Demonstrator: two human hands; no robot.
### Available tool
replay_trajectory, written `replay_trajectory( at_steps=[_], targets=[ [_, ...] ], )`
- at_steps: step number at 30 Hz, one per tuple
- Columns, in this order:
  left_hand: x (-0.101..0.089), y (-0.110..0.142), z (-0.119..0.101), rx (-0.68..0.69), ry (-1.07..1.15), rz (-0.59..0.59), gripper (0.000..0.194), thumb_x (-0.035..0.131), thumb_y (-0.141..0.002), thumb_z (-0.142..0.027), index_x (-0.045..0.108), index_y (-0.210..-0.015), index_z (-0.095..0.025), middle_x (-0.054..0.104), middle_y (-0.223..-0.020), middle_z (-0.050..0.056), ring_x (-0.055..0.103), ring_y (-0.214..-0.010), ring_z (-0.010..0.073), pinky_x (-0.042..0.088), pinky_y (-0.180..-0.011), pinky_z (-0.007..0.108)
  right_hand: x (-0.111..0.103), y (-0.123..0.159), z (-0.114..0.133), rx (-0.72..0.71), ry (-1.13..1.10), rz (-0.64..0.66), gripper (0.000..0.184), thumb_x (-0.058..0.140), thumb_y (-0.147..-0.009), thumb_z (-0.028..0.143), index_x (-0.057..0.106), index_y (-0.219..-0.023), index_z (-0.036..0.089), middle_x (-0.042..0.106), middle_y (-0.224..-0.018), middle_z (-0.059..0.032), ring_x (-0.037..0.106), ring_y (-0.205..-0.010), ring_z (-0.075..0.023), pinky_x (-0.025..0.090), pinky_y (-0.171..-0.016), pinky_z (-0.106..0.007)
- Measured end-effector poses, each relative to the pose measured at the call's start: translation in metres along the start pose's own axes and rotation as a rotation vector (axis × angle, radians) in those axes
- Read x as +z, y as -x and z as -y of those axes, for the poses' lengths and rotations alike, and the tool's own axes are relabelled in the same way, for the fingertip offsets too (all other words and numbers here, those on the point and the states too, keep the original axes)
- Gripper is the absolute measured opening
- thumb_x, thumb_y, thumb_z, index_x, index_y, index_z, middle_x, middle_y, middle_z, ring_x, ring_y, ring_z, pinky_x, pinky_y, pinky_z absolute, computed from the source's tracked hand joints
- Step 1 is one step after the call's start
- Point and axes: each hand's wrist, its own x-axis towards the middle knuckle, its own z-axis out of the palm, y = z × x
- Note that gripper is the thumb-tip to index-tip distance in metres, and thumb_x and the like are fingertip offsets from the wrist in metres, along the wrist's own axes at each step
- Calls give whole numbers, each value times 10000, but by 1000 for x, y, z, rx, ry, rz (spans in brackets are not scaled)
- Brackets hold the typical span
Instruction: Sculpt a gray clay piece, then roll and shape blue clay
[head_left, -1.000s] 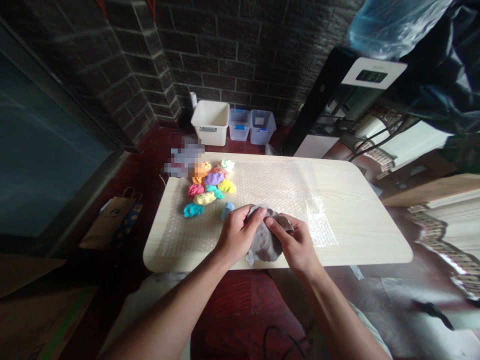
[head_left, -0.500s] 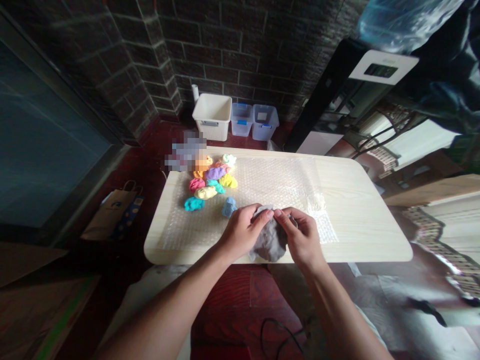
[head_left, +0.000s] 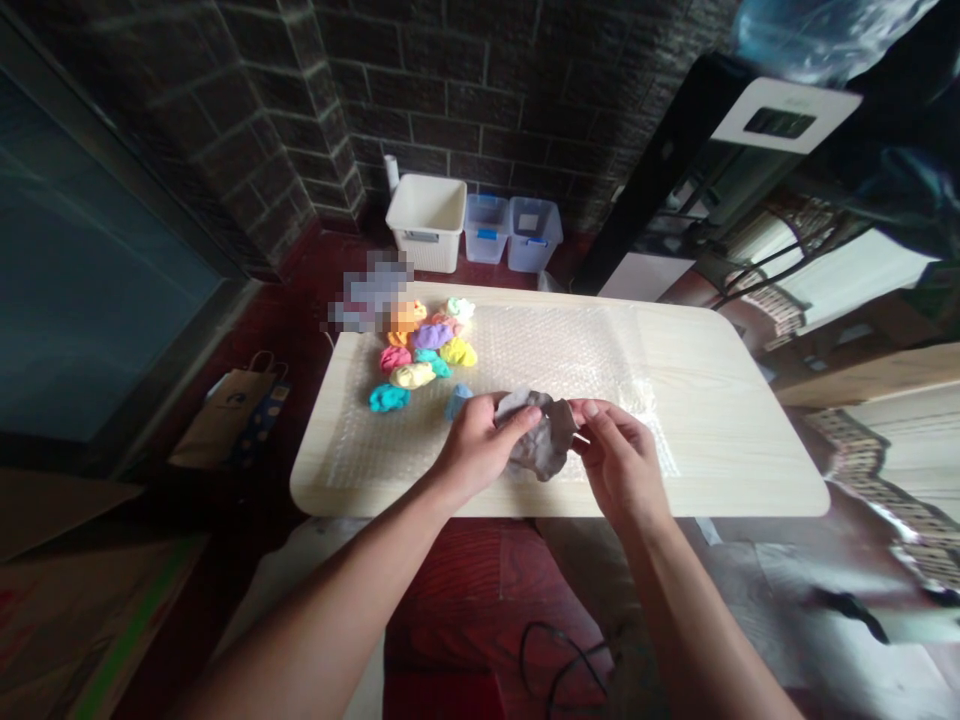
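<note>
At the near edge of the bench (head_left: 750, 430), left hand (head_left: 474, 442) and right hand (head_left: 626, 455) grip a thin grey piece (head_left: 534, 452).

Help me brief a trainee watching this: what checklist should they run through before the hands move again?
1. Left hand has hold of the crumpled gray piece: ok, thumb on top.
2. Right hand has a firm pinch on it: cannot tell; its fingertips are at the piece's right edge.
3. Blue bundle is free of the left hand: cannot tell; the hand partly hides it.
4. Other colored bundles are apart from both hands: ok, grouped toward the table's far left.
5. Bubble wrap lies on the table beneath the bundles: ok.
</note>
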Motion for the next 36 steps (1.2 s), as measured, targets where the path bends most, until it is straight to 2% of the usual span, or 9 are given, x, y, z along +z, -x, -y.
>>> replay_trajectory(
  at_steps=[3,6,8,11,18,23,30,33,36],
  targets=[
    [-1,0,1,39,-82,-29,338,733,-927,-486,737,-910,-148,711,-831,50,623,-755,177,467,-688,271,-2,1,-2,-16,32,26,343,893,-787,527,845,-925,217,770,-848,-43,683,-749,-176,561,-669,-300],
    [-1,0,0,67,-112,-66,359,744,-916,-501,705,-858,-148,674,-775,34,597,-710,159,438,-638,257,-2,2,-5,-67,106,64,263,961,-735,365,847,-933,235,785,-863,-27,683,-763,-170,560,-720,-309],
    [0,0,-1,77,-110,-68,354,755,-908,-491,689,-840,-150,660,-756,23,585,-687,149,431,-625,252,-1,2,-7,-84,132,65,200,950,-752,330,845,-894,235,777,-825,-23,670,-742,-172,552,-722,-323],
    [-1,1,-3,70,-104,-63,324,781,-888,-457,686,-835,-152,661,-751,16,589,-677,143,435,-623,247,-1,1,-9,-74,151,76,162,917,-793,350,832,-851,225,762,-786,-29,656,-724,-187,545,-725,-350],
    [-1,1,-2,48,-40,-64,291,831,-844,-421,719,-871,-153,698,-792,28,620,-700,148,465,-637,248,1,2,-6,-83,260,123,240,903,-801,408,782,-768,203,696,-709,-20,604,-670,-179,498,-669,-329],
    [0,0,1,16,-22,-66,295,853,-818,-410,731,-866,-146,701,-783,32,623,-682,146,476,-628,251,2,4,-2,-82,352,126,318,936,-746,444,762,-736,177,678,-669,-23,559,-606,-157,439,-578,-297],
    [1,1,-5,-34,31,-34,286,863,-792,-373,727,-896,-143,727,-833,48,655,-726,156,497,-656,251,-1,4,1,-52,351,146,344,939,-737,486,788,-741,177,705,-686,-40,589,-627,-172,466,-591,-307],
    [2,1,-7,-40,66,-10,334,889,-761,-364,722,-958,-153,741,-886,54,672,-771,165,514,-692,259,-1,4,-1,-26,296,162,327,896,-798,497,804,-778,184,707,-716,-41,593,-651,-175,487,-617,-318],
    [3,2,-7,-67,70,-22,330,909,-733,-375,683,-832,-156,682,-756,14,604,-658,130,468,-608,244,0,4,-4,5,221,164,326,833,-874,498,801,-782,187,679,-702,-29,581,-646,-166,490,-624,-318]
  ],
)
